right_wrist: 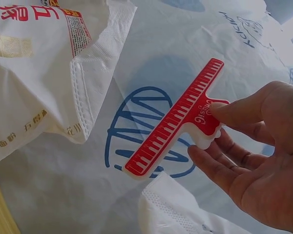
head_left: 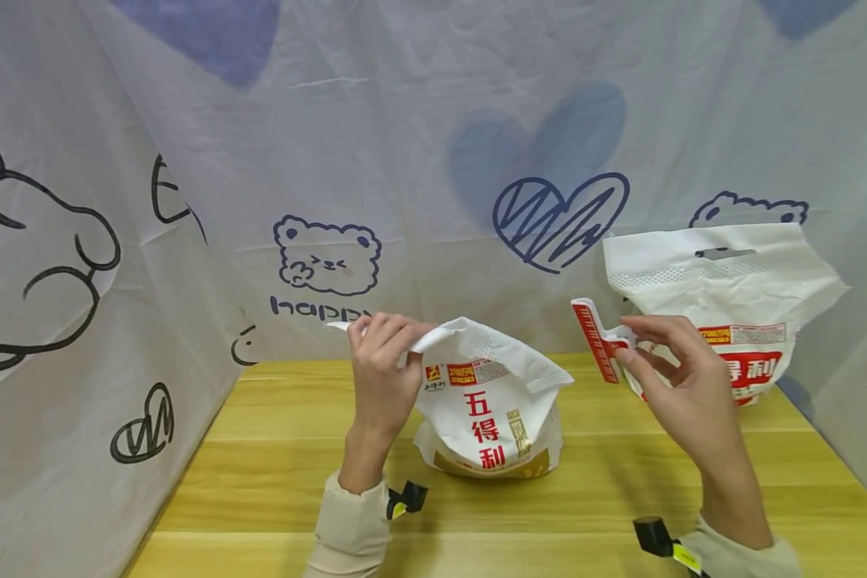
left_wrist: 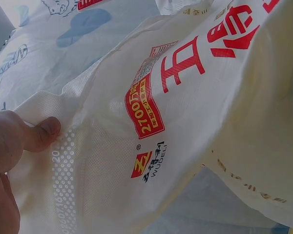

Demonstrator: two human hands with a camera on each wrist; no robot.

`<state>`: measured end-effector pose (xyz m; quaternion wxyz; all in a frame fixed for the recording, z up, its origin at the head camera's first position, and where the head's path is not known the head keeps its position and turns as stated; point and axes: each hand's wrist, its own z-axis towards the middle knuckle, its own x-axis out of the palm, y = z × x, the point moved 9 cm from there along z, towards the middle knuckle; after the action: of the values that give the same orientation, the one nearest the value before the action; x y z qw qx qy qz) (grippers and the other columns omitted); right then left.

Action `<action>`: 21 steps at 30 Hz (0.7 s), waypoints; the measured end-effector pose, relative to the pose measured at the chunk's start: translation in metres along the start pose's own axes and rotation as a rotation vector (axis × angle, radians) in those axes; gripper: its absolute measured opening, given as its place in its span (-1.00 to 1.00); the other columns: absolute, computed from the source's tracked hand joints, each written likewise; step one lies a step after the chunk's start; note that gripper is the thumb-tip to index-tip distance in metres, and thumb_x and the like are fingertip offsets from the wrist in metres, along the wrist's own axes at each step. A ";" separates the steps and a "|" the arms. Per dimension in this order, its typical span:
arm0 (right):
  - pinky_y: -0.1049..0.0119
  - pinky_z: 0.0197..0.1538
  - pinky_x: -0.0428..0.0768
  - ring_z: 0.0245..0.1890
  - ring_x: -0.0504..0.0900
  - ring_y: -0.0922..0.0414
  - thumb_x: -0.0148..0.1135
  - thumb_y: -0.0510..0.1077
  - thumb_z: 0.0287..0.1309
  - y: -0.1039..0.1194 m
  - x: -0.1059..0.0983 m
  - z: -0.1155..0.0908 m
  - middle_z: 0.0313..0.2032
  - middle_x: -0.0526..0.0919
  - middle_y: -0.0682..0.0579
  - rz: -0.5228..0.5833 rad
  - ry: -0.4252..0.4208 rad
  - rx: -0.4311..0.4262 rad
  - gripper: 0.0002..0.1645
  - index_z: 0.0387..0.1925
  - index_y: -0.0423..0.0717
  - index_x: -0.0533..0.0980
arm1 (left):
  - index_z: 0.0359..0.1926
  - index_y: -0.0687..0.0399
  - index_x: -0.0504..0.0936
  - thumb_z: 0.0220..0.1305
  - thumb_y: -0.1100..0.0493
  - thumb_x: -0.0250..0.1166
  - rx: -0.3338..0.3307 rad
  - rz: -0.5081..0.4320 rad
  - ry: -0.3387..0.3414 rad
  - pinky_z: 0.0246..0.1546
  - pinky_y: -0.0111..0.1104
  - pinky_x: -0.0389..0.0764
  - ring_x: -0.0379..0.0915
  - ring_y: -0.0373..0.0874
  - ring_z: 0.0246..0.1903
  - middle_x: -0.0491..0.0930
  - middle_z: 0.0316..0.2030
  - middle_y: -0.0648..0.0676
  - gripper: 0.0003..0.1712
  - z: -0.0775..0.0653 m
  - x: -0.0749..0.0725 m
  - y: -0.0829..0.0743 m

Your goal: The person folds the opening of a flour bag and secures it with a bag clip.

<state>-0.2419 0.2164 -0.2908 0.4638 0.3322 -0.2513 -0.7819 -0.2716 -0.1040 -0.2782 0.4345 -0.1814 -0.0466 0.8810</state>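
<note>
A white flour bag [head_left: 487, 401] with red lettering stands on the table, its top edge leaning over to the right. My left hand [head_left: 386, 361] grips the upper left corner of this bag; in the left wrist view the thumb [left_wrist: 48, 130] presses on the dotted seam band. Off to the right of the bag, my right hand [head_left: 682, 377] pinches the handle of a red and white clip [head_left: 596, 341] in mid-air. The right wrist view shows the clip's long bar [right_wrist: 176, 119] with a piano-key print, apart from the bag.
A second white bag [head_left: 722, 281] with a cut-out handle stands at the back right, partly behind my right hand. White cloth [head_left: 419, 160] printed with hearts and bears hangs behind and beside the wooden table [head_left: 274, 449].
</note>
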 end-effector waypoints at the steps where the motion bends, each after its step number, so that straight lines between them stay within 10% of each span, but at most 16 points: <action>1: 0.54 0.06 0.56 -0.01 0.56 0.10 0.34 -0.50 0.16 0.000 0.000 0.000 0.05 0.59 -0.02 0.002 -0.002 0.001 -0.54 0.12 -0.27 0.59 | -0.31 0.12 0.78 0.02 0.55 0.40 0.001 0.000 -0.001 0.10 0.00 0.30 0.54 -0.04 -0.27 0.73 -0.36 0.04 -0.71 0.000 0.000 0.000; 21: 0.52 0.05 0.58 0.01 0.58 0.14 0.31 -0.50 0.19 -0.004 0.009 0.000 0.06 0.61 -0.05 0.065 -0.041 0.032 -0.53 0.14 -0.25 0.59 | -0.30 0.13 0.78 0.04 0.54 0.39 -0.007 0.000 -0.002 0.12 -0.02 0.29 0.55 -0.03 -0.26 0.73 -0.36 0.05 -0.72 -0.001 0.001 0.001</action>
<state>-0.2473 0.2101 -0.2963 0.4782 0.3152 -0.2839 -0.7690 -0.2727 -0.1044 -0.2798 0.4337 -0.1818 -0.0501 0.8811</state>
